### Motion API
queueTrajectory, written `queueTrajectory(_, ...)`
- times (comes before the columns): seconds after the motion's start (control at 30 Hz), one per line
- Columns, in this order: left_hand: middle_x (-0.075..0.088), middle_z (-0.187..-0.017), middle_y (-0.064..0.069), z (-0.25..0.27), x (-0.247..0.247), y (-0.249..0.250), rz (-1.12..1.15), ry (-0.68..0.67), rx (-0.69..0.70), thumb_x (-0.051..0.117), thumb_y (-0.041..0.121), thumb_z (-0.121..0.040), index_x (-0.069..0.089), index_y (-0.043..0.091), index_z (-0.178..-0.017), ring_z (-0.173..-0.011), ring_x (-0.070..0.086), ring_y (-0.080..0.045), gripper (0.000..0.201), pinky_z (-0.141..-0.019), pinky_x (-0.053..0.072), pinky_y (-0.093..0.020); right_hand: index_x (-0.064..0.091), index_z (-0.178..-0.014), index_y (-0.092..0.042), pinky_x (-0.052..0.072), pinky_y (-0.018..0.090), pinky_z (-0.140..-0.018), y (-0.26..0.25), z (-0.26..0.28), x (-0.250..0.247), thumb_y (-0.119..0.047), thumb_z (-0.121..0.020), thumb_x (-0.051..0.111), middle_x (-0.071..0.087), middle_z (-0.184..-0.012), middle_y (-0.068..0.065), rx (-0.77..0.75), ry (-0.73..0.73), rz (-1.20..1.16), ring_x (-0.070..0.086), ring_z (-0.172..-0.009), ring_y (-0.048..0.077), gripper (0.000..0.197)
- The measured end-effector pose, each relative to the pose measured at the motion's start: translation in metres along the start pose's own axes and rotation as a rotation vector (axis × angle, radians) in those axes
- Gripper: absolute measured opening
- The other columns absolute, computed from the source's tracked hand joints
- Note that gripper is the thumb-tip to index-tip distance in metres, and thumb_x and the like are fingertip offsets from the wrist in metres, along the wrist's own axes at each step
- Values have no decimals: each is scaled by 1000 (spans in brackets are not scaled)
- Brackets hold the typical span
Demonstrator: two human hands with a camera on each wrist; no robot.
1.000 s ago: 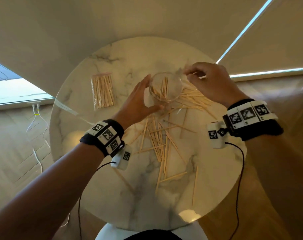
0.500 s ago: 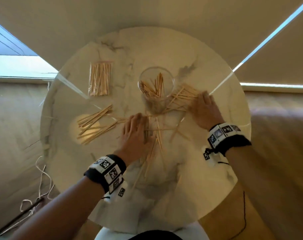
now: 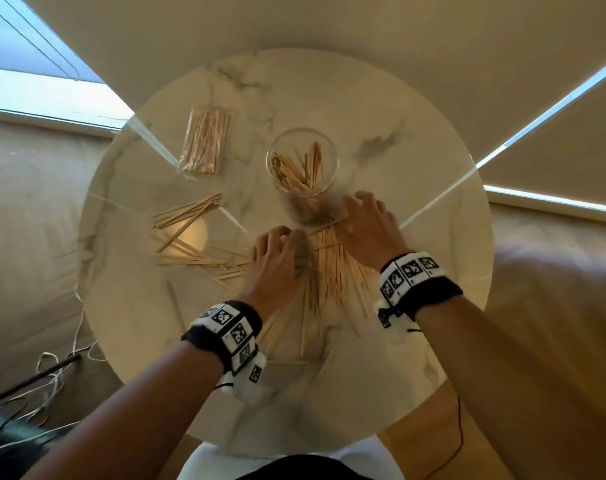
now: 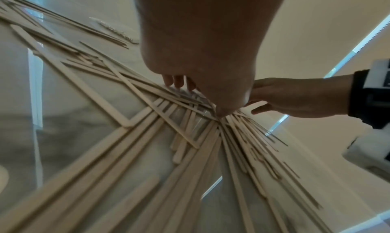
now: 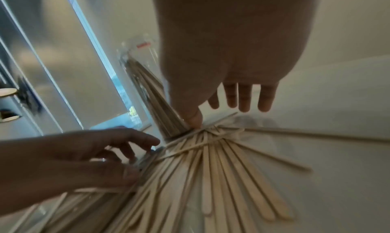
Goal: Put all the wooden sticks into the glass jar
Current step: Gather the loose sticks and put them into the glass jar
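Note:
The glass jar (image 3: 302, 168) stands upright past the middle of the round marble table (image 3: 433, 258) and holds several wooden sticks. Just in front of it lies a dense pile of loose sticks (image 3: 329, 271), with my hands on either side. My left hand (image 3: 277, 254) rests on the pile's left edge, its thumb (image 4: 221, 113) pressing down on sticks. My right hand (image 3: 367, 223) lies at the pile's right, beside the jar's base. Its thumb (image 5: 195, 120) presses on the stick ends and its fingers (image 5: 244, 100) stay straight. More loose sticks (image 3: 187, 233) lie scattered at the left.
A clear plastic bag of sticks (image 3: 206, 140) lies at the table's back left. A few single sticks (image 3: 315, 362) lie near the front edge. Cables (image 3: 55, 368) trail on the floor at the left. Bare marble shows to the right of the jar.
A second ago my left hand held the jar and my right hand was over its mouth. Both have since dropped to the table and swept sticks together into one pile before the jar.

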State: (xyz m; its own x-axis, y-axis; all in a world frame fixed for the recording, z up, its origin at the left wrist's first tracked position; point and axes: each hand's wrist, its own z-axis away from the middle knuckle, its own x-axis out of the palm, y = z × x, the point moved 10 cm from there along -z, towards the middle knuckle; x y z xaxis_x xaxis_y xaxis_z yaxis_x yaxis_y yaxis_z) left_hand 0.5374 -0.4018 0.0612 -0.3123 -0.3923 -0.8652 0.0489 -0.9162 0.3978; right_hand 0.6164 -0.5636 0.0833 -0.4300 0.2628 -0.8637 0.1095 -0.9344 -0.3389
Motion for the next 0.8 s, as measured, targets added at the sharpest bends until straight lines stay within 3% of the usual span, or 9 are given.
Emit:
queueTrajectory(0.1,43,-144,-7,5,3,15,-48,-34,51,61,39,-95,44,27,-149,-132,42,-34,58,-112,38,-47,45,-146,-25,37,49,-111,-10,16,18,-32,-96,52,37,-152,9,-76,-80,59,41,-136,37,50)
queueTrajectory(0.17,44,-142,-5,17,5,13,-42,-47,85,59,40,-97,45,30,-146,-131,44,-31,52,-112,41,-46,46,-142,-28,40,48,-107,-12,40,22,-34,-96,52,42,-147,4,-116,-53,42,45,-132,33,48)
queueTrajectory(0.23,48,-140,-5,31,1,-3,-4,-9,59,57,47,-98,47,29,-142,-129,46,-30,48,-111,43,-48,43,-142,-29,39,48,-107,11,60,22,-42,-96,53,43,-145,2,-2,6,-38,44,-132,31,48)
queueTrajectory(0.3,51,-137,-6,45,-4,-26,-5,43,3,54,57,-96,49,26,-141,-126,48,-30,55,-108,45,-50,42,-142,-24,36,51,-108,45,74,24,-57,-95,51,38,-148,6,213,49,-99,37,-133,34,58)
queueTrajectory(0.37,52,-135,-5,54,-5,-39,-56,41,-7,46,65,-93,51,25,-142,-125,48,-30,63,-107,45,-50,39,-142,-22,36,54,-108,56,83,31,-66,-93,49,32,-149,9,309,34,-94,33,-132,37,67)
queueTrajectory(0.47,56,-130,-4,56,-1,-30,-108,6,70,41,58,-94,53,25,-139,-118,54,-31,57,-103,45,-47,35,-145,-18,38,55,-108,31,89,47,-54,-93,57,29,-144,13,305,3,-153,31,-130,41,67)
queueTrajectory(0.57,61,-124,0,49,0,-10,-71,11,140,54,43,-97,57,26,-129,-113,58,-28,36,-98,44,-42,31,-149,-14,35,52,-110,1,92,60,-41,-91,62,31,-145,16,291,7,-188,31,-130,41,71)
queueTrajectory(0.67,64,-121,4,38,-1,-4,-72,1,156,61,37,-95,62,28,-121,-112,58,-25,28,-97,42,-41,23,-155,-12,33,53,-114,-3,92,59,-48,-90,62,28,-150,17,387,42,-283,29,-134,41,84)
queueTrajectory(0.8,66,-126,3,26,-8,-20,25,-46,148,63,38,-95,62,26,-124,-117,56,-25,31,-103,43,-45,19,-155,-4,34,55,-113,-9,90,59,-65,-82,67,28,-152,21,553,85,-271,31,-136,45,106)
